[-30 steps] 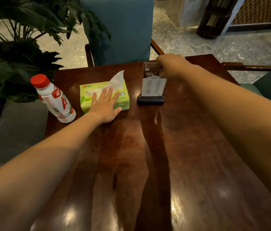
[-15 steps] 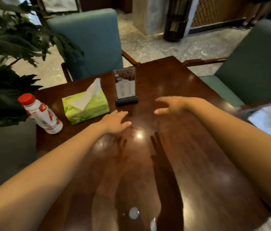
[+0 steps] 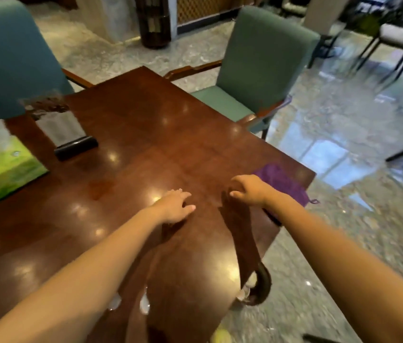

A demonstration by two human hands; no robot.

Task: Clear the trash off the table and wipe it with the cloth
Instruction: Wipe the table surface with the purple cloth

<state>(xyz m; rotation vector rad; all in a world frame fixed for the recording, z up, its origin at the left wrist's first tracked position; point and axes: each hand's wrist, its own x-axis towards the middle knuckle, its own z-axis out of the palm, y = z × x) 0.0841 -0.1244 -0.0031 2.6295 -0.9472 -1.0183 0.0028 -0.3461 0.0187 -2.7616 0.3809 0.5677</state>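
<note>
A purple cloth lies at the right edge of the dark wooden table, partly hidden behind my right wrist. My right hand hovers just left of the cloth, fingers curled loosely, holding nothing. My left hand rests palm down on the table a short way to the left, fingers spread, empty. A few small pale bits lie on the table close to my left forearm.
A green tissue box sits at the left edge. A menu stand on a black base stands behind it. Teal chairs are at the far left and at the right side. A glossy stone floor lies to the right.
Both hands have pulled back from the tissue box and menu stand toward the near right of the table. The view swung right, revealing the purple cloth and losing the bottle.
</note>
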